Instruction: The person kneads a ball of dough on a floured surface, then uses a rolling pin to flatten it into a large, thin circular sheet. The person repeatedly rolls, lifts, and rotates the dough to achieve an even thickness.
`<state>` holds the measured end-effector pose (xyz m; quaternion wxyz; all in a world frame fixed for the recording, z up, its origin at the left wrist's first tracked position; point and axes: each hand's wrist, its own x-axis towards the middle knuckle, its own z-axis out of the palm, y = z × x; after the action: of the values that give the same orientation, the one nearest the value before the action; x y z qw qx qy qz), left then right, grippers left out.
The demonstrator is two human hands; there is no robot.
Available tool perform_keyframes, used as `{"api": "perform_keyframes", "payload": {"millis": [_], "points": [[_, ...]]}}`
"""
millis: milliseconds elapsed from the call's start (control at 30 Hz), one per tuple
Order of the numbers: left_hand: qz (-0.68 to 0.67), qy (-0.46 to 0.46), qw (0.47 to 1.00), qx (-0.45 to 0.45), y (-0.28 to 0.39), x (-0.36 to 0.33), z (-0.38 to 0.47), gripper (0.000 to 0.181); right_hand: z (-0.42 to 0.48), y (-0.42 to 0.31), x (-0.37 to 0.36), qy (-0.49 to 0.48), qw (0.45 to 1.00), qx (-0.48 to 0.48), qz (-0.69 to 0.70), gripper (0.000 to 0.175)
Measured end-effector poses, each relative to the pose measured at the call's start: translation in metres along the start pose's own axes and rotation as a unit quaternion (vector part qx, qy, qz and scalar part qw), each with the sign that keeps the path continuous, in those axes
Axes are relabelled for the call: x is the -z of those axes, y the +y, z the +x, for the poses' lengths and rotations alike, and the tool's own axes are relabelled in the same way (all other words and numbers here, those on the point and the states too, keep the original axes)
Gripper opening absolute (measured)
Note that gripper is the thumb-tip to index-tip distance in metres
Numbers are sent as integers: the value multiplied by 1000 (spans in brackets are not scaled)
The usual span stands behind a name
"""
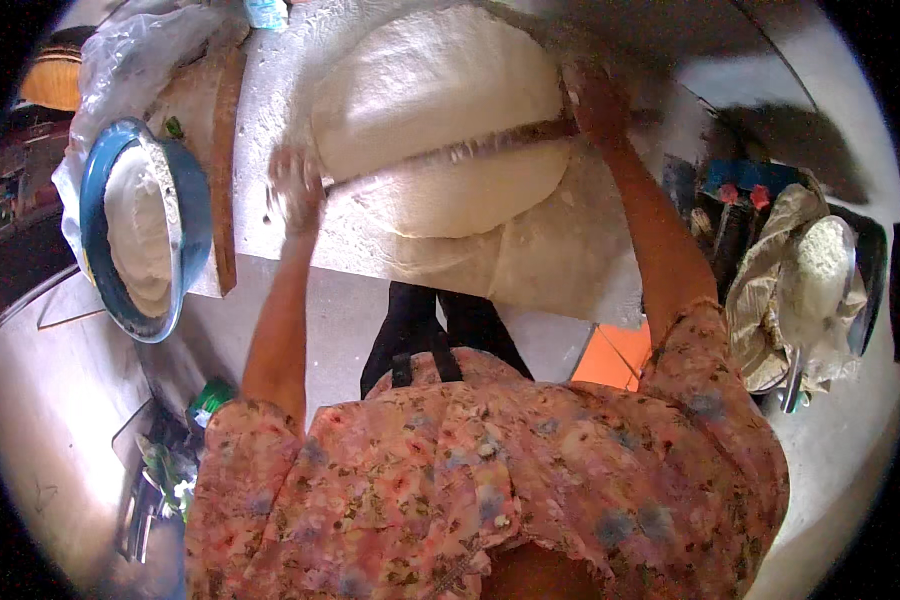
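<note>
A large round sheet of dough (435, 82) lies on the floured work surface (270, 97). Across it runs a long thin rolling pin (465, 148), slightly tilted, its right end farther from me. My left hand (296, 187) is at the pin's left end, floury and blurred, with fingers spread; whether it grips the pin cannot be told. At the right end my right hand (596, 105) is closed around the pin, partly in shadow. The dough's near edge lies close to the front edge of the surface.
On the left a blue basin (199, 225) of flour stands beside a wooden board (226, 172) and a clear plastic bag (120, 67). At right an open sack (750, 285) bears a metal scoop (793, 375) with flour, near red-ended tools (729, 196).
</note>
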<state>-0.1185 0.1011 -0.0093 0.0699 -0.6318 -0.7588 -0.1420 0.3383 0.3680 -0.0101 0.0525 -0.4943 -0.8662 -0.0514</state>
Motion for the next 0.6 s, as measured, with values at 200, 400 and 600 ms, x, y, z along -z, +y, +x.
{"api": "perform_keyframes", "payload": {"millis": [200,400,600], "points": [[-24,71,997,34,45,16,62,44,-1,25,-20,94,995,2,15,59],[-78,94,988,90,34,-33,13,38,-51,-8,-7,116,985,-65,106,62],[6,86,991,104,-2,-57,112,37,33,11,-33,-34,985,-109,-131,41]]}}
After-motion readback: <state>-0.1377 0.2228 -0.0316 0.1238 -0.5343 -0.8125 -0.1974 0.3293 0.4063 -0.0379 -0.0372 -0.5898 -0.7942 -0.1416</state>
